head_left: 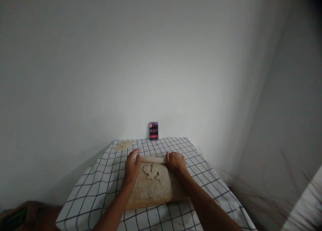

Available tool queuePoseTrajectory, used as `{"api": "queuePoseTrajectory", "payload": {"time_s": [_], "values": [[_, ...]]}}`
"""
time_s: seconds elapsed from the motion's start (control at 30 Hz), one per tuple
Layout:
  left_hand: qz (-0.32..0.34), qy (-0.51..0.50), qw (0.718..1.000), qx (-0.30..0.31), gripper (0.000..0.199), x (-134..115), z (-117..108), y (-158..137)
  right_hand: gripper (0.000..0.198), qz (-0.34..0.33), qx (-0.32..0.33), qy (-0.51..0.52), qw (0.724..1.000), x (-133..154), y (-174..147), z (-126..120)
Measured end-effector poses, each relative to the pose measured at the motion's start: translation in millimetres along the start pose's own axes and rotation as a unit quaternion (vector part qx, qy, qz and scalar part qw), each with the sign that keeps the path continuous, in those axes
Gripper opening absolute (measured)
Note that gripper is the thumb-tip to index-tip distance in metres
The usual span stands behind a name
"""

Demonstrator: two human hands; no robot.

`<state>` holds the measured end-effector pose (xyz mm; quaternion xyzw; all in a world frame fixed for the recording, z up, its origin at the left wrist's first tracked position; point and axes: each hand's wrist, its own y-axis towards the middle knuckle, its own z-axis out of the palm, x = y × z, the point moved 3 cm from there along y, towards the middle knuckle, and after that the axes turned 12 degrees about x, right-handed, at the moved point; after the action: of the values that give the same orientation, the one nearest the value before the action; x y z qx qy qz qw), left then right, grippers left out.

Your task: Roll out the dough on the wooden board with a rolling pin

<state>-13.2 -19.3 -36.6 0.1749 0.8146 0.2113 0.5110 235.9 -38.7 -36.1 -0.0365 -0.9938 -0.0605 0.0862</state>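
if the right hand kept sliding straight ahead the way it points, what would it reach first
The right hand rests on the pale wooden rolling pin and points toward the wall. Ahead lies only bare black-and-white checked tablecloth. The small dark box stands left of that line, though depth is hard to judge.

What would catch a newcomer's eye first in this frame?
Both hands, the left hand and right hand, press on a rolling pin at the far edge of a floured wooden board bearing ragged dough. The board sits on a black-and-white checked cloth; a small dark box stands against the bare wall.
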Motion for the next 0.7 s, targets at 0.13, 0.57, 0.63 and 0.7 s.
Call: {"api": "queuePoseTrajectory", "payload": {"time_s": [0.13,0.57,0.63,0.7], "values": [[0.081,0.140,0.984,0.077,0.036,-25,8,-4,0.053,-0.001,0.024,0.006,1.000,1,-9,-15],[0.045,0.337,0.921,0.189,0.038,-47,30,-20,0.052,-0.018,0.017,0.029,0.999,7,-41,-19],[0.016,0.357,0.913,0.198,0.039,-44,33,-12,0.047,-0.017,0.002,0.033,0.999,6,-31,-20],[-0.012,0.365,0.906,0.213,0.039,-42,36,-3,0.045,-0.011,0.013,0.034,0.999,4,-18,-20]]}}
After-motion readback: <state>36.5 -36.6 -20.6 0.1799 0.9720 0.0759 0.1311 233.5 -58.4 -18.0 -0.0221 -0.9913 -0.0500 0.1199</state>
